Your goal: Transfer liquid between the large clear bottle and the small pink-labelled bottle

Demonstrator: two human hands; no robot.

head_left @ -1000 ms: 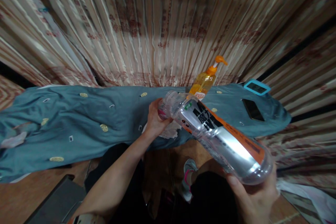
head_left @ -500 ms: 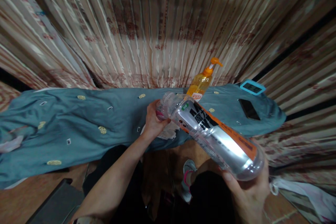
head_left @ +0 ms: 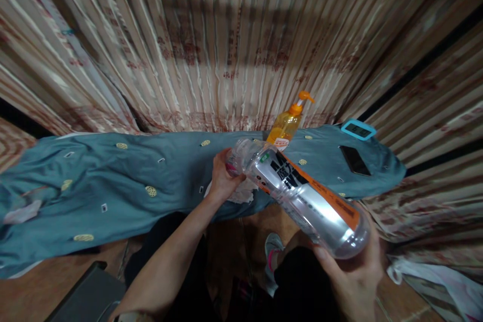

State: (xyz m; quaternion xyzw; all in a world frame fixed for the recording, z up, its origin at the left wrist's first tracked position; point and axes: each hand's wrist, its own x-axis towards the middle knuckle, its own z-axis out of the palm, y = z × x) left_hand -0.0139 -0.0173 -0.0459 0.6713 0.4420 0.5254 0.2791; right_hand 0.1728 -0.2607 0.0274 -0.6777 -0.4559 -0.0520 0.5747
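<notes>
A large clear plastic bottle with a silver, black and orange label is held tilted in front of me, its neck towards the upper left. At the neck end, my left hand is closed around clear plastic with a pink patch; whether that is a separate piece, I cannot make out. My right hand cups the bottle's base, thumb on the near side. Below the neck, crumpled white tissue lies on the cloth. Behind the bottle stands a pump bottle of orange liquid, partly hidden.
A blue-green patterned cloth covers the long surface before a striped curtain. On its right lie a blue-framed digital clock and a black phone. Pale tissue lies far left. A dark grey object stands below left.
My view has shifted slightly, so the surface and its things sit a little differently in the picture. Both hands keep their hold on the bottle, which stays at nearly the same tilt.
</notes>
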